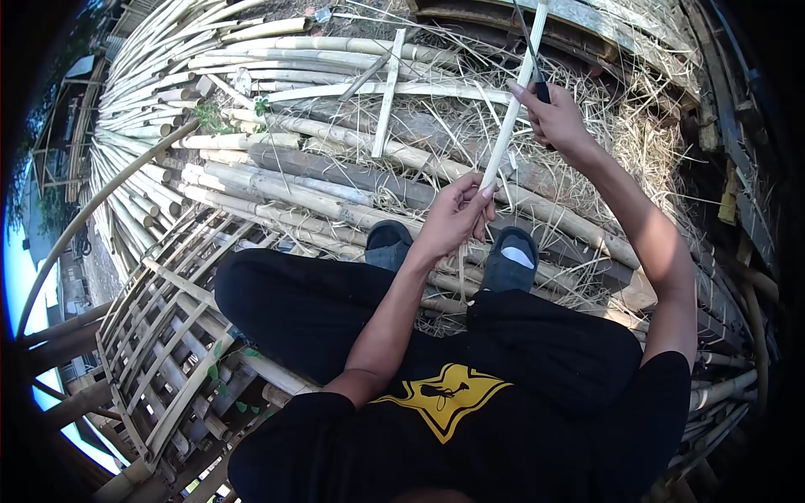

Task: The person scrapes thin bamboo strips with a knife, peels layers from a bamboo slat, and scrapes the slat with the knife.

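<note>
My left hand (459,213) is closed around the lower end of a long pale bamboo strip (505,138), which slants up and away to the right. In my right hand (555,117) is a knife (542,89), gripped by its dark handle. Its thin blade (528,38) points away from me and lies along the strip's upper part, close against it; whether the edge touches cannot be made out. The right thumb reaches toward the strip. Both hands are in front of my knees, above the sandals (511,258).
Bamboo poles (335,138) cover the ground ahead, with a large stack (134,126) at the left. Thin shavings (620,168) litter the middle and right. A short split piece (389,92) lies across the poles. A slatted bamboo frame (172,335) stands at left, wooden planks (721,101) at right.
</note>
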